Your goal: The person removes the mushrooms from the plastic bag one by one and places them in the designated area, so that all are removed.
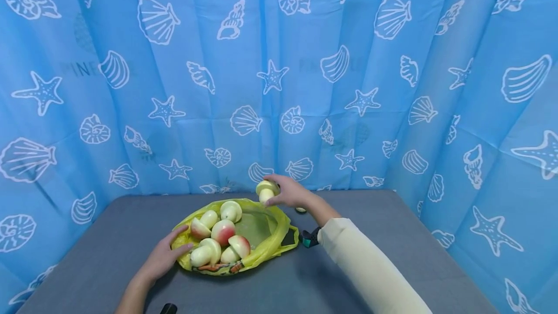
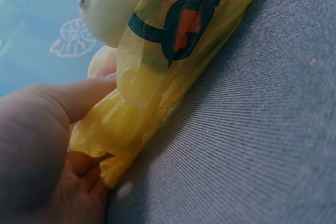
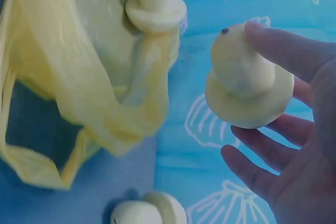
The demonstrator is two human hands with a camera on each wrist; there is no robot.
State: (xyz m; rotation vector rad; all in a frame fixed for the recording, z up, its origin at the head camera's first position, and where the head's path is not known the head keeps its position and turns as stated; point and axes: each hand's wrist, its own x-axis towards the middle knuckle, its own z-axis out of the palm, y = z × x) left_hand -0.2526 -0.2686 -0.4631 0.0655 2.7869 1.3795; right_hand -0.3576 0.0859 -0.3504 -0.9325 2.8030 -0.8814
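Pinching a pale mushroom (image 3: 243, 77) in part-curled right fingers (image 3: 294, 51) by the far right rim of the yellow bag (image 1: 268, 247), gripping its left edge in left fingers (image 2: 84, 95), seemingly midway, with five mushrooms (image 1: 223, 232) inside, another mushroom (image 3: 135, 216) outside on the counter (image 1: 370, 236).

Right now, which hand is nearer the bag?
Left. The left hand grips the left edge of the bag; the right hand is apart, off its far right edge, holding a mushroom.

PASS: yellow bag (image 1: 267, 250), right half | BLOCK: mushroom-shaped pieces (image 1: 223, 232) left, handle loop (image 3: 39, 176) right, curtain (image 1: 270, 110) behind
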